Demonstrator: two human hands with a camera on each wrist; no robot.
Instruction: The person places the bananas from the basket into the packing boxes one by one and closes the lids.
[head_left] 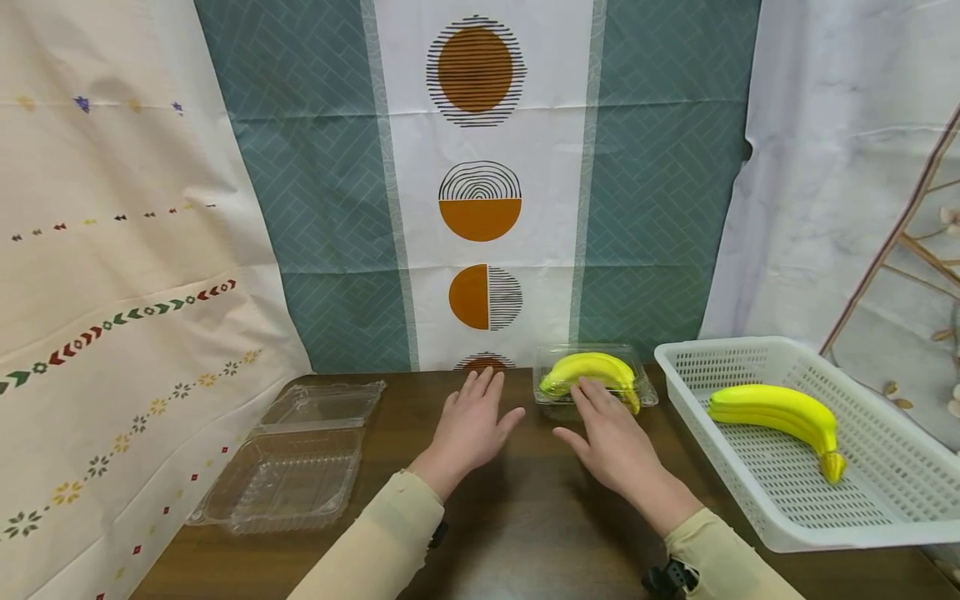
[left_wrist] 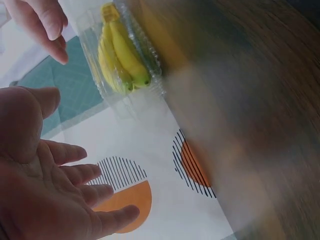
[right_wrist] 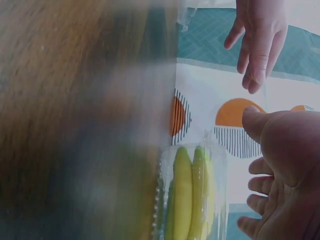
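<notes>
Both hands are held out over the brown table with nothing in them. My left hand point(head_left: 471, 427), fingers straight, is left of the middle. My right hand point(head_left: 617, 442) reaches forward with straight fingers, overlapping a clear plastic clamshell box point(head_left: 648, 385) in the head view. Inside that box lies a bunch of yellow bananas point(head_left: 588, 371); the left wrist view shows the bananas point(left_wrist: 122, 55) behind the clear plastic, and the right wrist view shows them point(right_wrist: 182, 195) too. In the right wrist view, the right palm point(right_wrist: 295, 175) appears beside the box.
On the left an opened clear clamshell box point(head_left: 288, 475) lies with its lid folded back. A white plastic basket point(head_left: 750, 350) stands at the right, with another bunch of bananas point(head_left: 780, 412) in it. Patterned cloth point(head_left: 337, 208) hangs along the table's back edge.
</notes>
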